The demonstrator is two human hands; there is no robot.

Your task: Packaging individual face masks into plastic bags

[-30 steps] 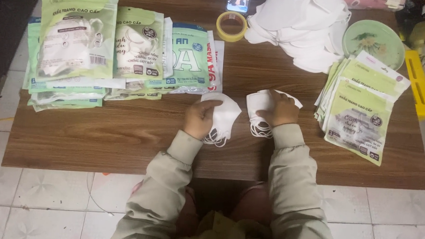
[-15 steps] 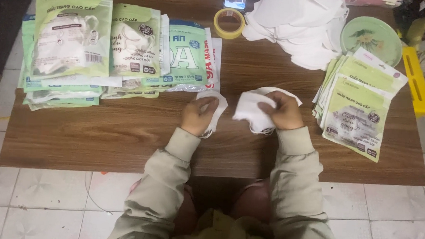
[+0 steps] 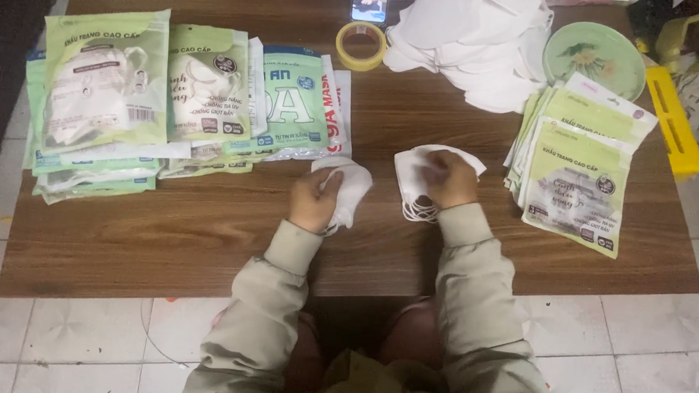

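Holding a white face mask in each hand above the wooden table

Gripping a folded white mask (image 3: 348, 187), the left hand (image 3: 314, 200) has its fingers curled round the near edge of the cloth, which sticks out up and to the right of the knuckles. The right hand (image 3: 451, 180) is closed over a second mask bundle (image 3: 418, 176); the white cloth spreads to the left of and above the fingers, and its thin ear loops (image 3: 420, 211) hang in a tangle just below the palm. The two hands are near each other but apart, both over the bare middle of the brown table (image 3: 164, 243).

To the left lies a spread of filled green packets (image 3: 104, 88), overlapping each other. To the right sits a fanned stack of flat green packets (image 3: 581, 181), just beside the right hand. Behind the hands a loose heap of white masks (image 3: 473, 43) covers the far edge, with a roll of yellow tape (image 3: 360, 45) and a phone (image 3: 370, 0) to its left and a pale green plate (image 3: 596, 58) to its right.

How many masks the right hand's bundle contains cannot be told, since the fingers cover its middle. The phone is cut off at the top edge, and a yellow object (image 3: 672, 122) off the table's right side is too partly seen to name
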